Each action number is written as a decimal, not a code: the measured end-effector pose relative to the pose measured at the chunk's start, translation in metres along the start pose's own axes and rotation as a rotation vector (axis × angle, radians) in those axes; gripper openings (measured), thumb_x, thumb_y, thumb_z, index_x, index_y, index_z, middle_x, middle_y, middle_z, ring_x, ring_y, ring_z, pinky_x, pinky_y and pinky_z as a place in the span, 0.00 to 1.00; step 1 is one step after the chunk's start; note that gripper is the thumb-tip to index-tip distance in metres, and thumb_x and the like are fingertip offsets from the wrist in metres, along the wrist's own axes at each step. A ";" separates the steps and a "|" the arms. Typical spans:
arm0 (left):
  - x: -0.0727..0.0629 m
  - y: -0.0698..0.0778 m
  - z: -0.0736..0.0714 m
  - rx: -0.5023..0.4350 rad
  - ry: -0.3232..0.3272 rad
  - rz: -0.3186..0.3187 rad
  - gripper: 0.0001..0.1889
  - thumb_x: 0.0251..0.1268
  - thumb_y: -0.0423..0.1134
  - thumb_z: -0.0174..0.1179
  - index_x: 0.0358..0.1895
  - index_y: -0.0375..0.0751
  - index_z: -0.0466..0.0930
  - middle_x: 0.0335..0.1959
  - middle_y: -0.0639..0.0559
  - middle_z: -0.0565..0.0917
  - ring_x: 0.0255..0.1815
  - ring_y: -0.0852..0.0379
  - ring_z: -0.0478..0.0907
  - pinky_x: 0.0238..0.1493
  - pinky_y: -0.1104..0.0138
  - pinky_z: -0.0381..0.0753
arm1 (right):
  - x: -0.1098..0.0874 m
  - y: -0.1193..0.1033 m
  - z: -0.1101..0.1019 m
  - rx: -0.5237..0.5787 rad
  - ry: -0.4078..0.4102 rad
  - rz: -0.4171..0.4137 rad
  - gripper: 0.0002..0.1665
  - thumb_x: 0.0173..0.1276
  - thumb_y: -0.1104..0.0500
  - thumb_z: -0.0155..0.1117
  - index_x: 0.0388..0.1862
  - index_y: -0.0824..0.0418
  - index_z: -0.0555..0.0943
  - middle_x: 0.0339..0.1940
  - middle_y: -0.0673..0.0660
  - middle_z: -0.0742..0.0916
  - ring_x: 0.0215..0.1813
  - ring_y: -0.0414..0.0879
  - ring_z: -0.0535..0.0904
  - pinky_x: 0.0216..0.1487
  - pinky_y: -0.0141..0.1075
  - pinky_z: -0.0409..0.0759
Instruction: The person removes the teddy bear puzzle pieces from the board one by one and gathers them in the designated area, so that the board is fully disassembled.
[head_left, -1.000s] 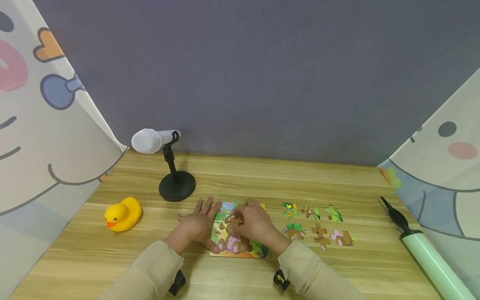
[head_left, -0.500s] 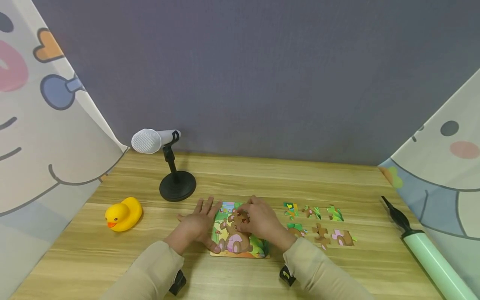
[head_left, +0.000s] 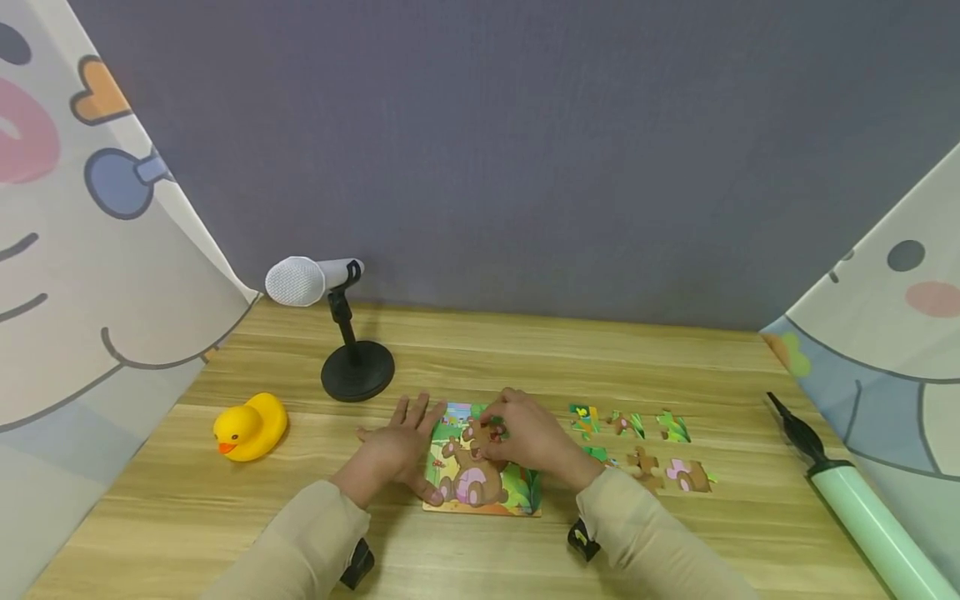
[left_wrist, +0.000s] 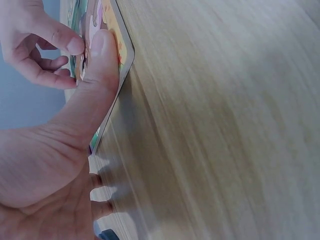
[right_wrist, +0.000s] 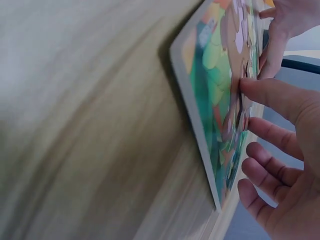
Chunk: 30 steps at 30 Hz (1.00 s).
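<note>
A puzzle board (head_left: pixel 474 487) with a cartoon bear picture lies flat on the wooden table. My left hand (head_left: pixel 392 454) is spread at its left side, and the thumb (left_wrist: pixel 102 55) rests on the board's corner area. Over the upper right of the board, my right hand (head_left: pixel 528 433) pinches a brown puzzle piece (head_left: pixel 495 430) between thumb and index finger. The right wrist view has this thumb (right_wrist: pixel 260 90) on the piece at the board's surface, the other fingers loosely curled. Part of the board is hidden under the right hand.
Several loose puzzle pieces (head_left: pixel 675 427) lie in two rows right of the board. A yellow rubber duck (head_left: pixel 251 427) and a microphone on a black stand (head_left: pixel 357 371) are at the left. A pale green hand pump (head_left: pixel 870 521) lies at the right edge.
My right hand has shifted slightly to the right over the board, its fingers still at the brown piece. The left hand stays in place on the board's left side.
</note>
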<state>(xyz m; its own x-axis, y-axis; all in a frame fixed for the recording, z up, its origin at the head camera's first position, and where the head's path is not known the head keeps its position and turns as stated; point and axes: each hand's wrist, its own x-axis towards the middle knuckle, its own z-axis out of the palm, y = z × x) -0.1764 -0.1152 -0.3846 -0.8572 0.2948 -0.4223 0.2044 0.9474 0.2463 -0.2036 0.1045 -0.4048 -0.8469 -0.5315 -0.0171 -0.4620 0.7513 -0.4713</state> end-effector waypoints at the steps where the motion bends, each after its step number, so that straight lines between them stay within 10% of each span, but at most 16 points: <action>1: 0.000 0.000 0.000 -0.002 0.002 0.001 0.69 0.38 0.59 0.83 0.82 0.40 0.46 0.83 0.35 0.44 0.82 0.32 0.40 0.52 0.18 0.58 | -0.001 0.001 -0.001 -0.002 0.004 -0.003 0.22 0.59 0.51 0.81 0.51 0.57 0.88 0.45 0.52 0.81 0.41 0.43 0.76 0.41 0.40 0.79; 17: -0.001 0.001 -0.001 -0.008 0.005 0.009 0.69 0.39 0.57 0.83 0.82 0.39 0.46 0.83 0.34 0.44 0.81 0.31 0.40 0.52 0.17 0.58 | -0.026 0.014 -0.015 -0.046 0.021 -0.062 0.25 0.60 0.51 0.80 0.56 0.52 0.86 0.51 0.53 0.83 0.46 0.49 0.81 0.46 0.48 0.80; 30: 0.002 0.001 0.000 -0.005 -0.030 -0.016 0.70 0.39 0.57 0.82 0.83 0.41 0.43 0.83 0.35 0.40 0.82 0.32 0.37 0.53 0.17 0.56 | -0.054 0.025 -0.035 -0.023 0.048 -0.087 0.23 0.60 0.53 0.80 0.55 0.54 0.87 0.50 0.50 0.83 0.38 0.42 0.79 0.36 0.34 0.78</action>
<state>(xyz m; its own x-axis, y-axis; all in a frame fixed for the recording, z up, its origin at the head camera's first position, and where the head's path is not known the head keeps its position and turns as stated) -0.1779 -0.1137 -0.3854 -0.8456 0.2830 -0.4525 0.1882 0.9515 0.2434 -0.1788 0.1656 -0.3851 -0.8147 -0.5762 0.0657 -0.5399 0.7122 -0.4487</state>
